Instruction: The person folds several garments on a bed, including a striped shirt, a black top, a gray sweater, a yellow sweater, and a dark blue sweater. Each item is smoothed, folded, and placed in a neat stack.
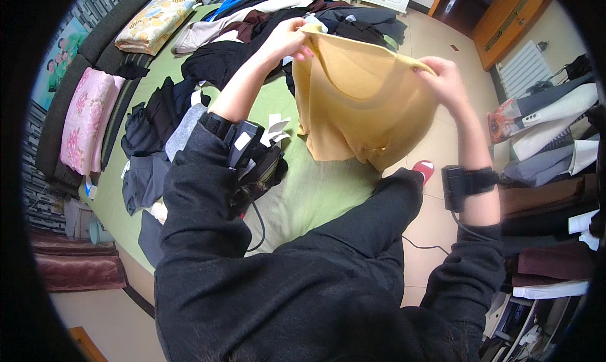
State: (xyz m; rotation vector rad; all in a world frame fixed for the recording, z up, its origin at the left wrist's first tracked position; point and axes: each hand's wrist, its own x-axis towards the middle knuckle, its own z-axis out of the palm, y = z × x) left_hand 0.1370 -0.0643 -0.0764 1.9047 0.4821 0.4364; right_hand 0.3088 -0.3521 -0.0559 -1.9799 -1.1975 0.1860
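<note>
A yellow garment hangs stretched between my two hands, held up over the bed's near right edge. My left hand pinches one end of its upper edge. At the other end, my right hand grips the same edge with fingers closed. Below the taut edge the cloth falls in loose folds, so its full shape cannot be made out. Its lower part hangs close to my knee. White paper tags show on the green bed sheet, left of the garment.
Dark clothes are heaped along the bed's left side, with a larger pile at its far end. A folded pink quilt leans by the headboard. More folded clothes are stacked at right. A cable crosses the tiled floor.
</note>
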